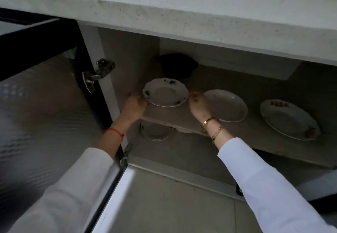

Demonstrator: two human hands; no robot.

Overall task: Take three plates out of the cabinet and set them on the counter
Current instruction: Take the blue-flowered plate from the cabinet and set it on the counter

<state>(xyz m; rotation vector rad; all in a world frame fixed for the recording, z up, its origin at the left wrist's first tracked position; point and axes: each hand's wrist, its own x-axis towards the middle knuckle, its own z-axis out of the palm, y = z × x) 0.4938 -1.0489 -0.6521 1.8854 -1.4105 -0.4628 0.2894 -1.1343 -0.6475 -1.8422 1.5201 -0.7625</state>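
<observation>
Status: the first of three plates is being taken; none is visible on the tabletop [164, 4], though only its front part is in view.

The person crouches before the open cabinet beneath the tabletop. Three plates lie in a row on the upper shelf [182, 117]:
- Left plate [165, 92], scalloped rim with blue marks. It appears tilted, its near edge raised off the shelf.
- Middle plate [227, 105], plain, flat on the shelf.
- Right plate [290, 119], red pattern at the rim, flat on the shelf, well apart from both hands.

Grip state: the left hand [134, 105] is closed on the left edge of the left plate. The right hand [197, 103] touches its right edge with the fingertips; whether it has fully clenched cannot be told. The right wrist lies just in front of the middle plate.

Remaining, by judgement: lift this plate out and up onto the tabletop, then repeat for the other two.

Obstructions: the tabletop overhangs the opening, so each plate must come outward before rising. The open door [45, 95] stands at the left, with its hinge [102, 70] near the left forearm. A dark object [177, 65] sits behind the left plate. More dishes [156, 132] rest below the shelf.
</observation>
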